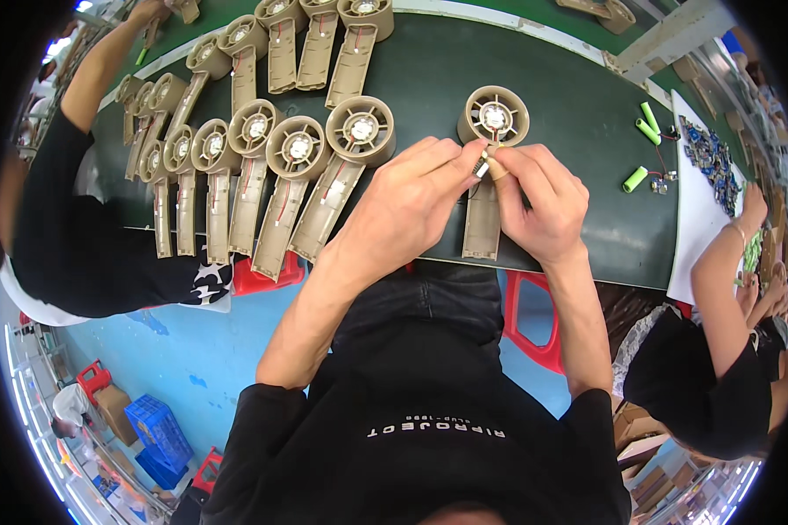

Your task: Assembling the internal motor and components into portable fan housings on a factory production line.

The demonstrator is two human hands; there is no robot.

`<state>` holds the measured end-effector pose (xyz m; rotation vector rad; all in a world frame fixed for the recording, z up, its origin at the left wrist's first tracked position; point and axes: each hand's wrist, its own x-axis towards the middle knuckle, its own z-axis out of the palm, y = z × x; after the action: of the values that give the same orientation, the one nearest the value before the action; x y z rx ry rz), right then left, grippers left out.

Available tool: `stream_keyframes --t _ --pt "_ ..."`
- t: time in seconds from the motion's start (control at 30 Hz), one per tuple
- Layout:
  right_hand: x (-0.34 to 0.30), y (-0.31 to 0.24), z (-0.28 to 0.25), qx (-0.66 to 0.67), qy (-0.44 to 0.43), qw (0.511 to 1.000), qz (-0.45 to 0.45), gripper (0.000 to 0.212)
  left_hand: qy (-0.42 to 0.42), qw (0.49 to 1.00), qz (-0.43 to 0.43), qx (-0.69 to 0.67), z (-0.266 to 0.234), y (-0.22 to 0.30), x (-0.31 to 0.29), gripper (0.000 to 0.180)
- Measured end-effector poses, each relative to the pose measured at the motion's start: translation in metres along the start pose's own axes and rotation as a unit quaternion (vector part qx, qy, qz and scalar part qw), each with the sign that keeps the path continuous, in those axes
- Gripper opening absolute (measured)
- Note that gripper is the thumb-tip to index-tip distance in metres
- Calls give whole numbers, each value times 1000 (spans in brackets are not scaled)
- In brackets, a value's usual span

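Straight in front of me lies a beige handheld fan housing [482, 229], its round spoked head away from me and its open handle toward me. Over the top of the handle, my left hand [411, 199] pinches a small dark circuit board [481, 166] between thumb and forefinger. Close against it, the thumb and forefinger of my right hand [545, 199] are pressed together, with a tan covering on one fingertip. A small pale bit shows where the fingertips meet. What the right fingers grip is mostly hidden.
To the left, several similar fan housings [276, 214] stand in two rows on the dark green table [578, 114]. Green battery cells [635, 179] with wired boards lie at right, beside a white sheet [687, 236] bearing many small blue boards [711, 162]. Co-workers' arms reach in on both sides.
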<state>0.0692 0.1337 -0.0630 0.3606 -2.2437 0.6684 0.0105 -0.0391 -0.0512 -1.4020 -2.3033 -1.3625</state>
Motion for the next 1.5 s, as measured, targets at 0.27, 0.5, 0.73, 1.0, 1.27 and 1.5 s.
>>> stream_keyframes --t 0.27,0.5,0.73,1.0,1.27,1.5 --pt "-1 4 -1 7 -5 1000 10 20 51 996 -65 -17 19 6 -9 35" --pt "-16 -15 0 163 60 931 322 24 105 981 -142 -79 24 14 -14 40" --pt "-25 -19 -7 303 135 875 354 32 84 936 -275 -205 -2 37 10 37" --pt "-14 -15 -2 245 41 847 470 32 207 918 -245 233 -201 -142 135 36" --pt "-16 -8 2 187 -9 841 508 33 195 889 -291 293 -282 -388 129 40" --pt "-13 -12 -1 147 5 837 526 27 305 754 -429 393 -339 -399 111 58"
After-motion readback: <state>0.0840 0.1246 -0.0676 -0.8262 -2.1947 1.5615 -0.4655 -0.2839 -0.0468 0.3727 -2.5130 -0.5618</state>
